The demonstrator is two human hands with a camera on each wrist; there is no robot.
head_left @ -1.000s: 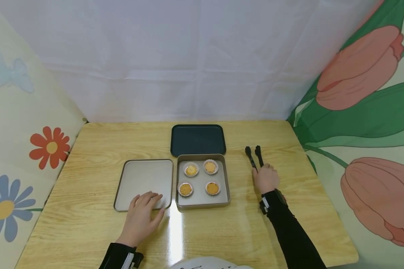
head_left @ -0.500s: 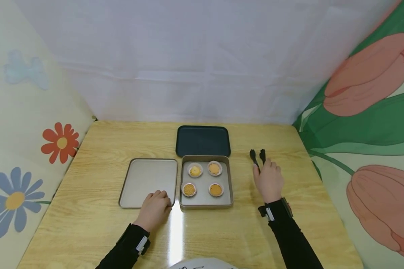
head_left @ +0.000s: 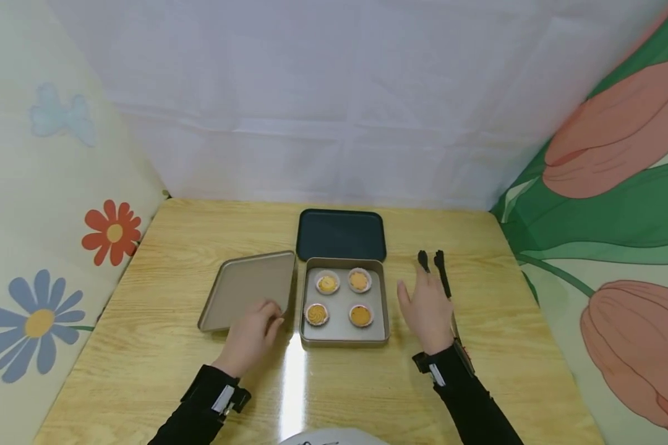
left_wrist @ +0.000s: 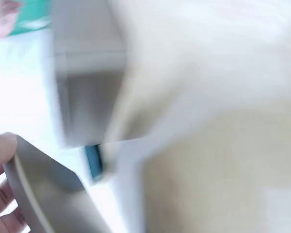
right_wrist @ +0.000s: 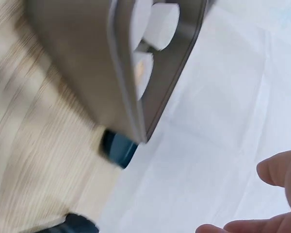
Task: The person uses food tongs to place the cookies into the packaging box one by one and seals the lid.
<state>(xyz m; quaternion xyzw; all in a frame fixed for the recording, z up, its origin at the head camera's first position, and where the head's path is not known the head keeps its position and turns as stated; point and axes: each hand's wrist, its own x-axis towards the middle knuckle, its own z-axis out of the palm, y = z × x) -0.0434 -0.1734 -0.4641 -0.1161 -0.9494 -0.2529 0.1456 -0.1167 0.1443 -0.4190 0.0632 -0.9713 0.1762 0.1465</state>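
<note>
A shallow rectangular metal lid (head_left: 250,278) tilts off the table, its right side raised. My left hand (head_left: 249,343) pinches its near right corner; in the left wrist view, thumb and fingers clasp the lid's rim (left_wrist: 26,189). Just right of it stands a square baking pan (head_left: 342,337) holding several small tarts, one of them a swirled tart (head_left: 316,314). My right hand (head_left: 430,315), fingers extended, is over the black-tipped tongs (head_left: 442,272) and partly covers them. In the right wrist view its thumb and fingertips hold nothing, and paper tart cups (right_wrist: 160,26) show inside the pan.
Behind the pan lies a dark blue-green tray (head_left: 342,233), close to its far rim. A white curtain (head_left: 334,123) hangs along the back of the wooden table (head_left: 356,389). A white rounded object (head_left: 334,437) peeks in at the bottom edge.
My left hand has gone from hovering over the flat lid to gripping its corner and lifting that side. My right hand has let go of the tongs and shifted left, fingers spread.
</note>
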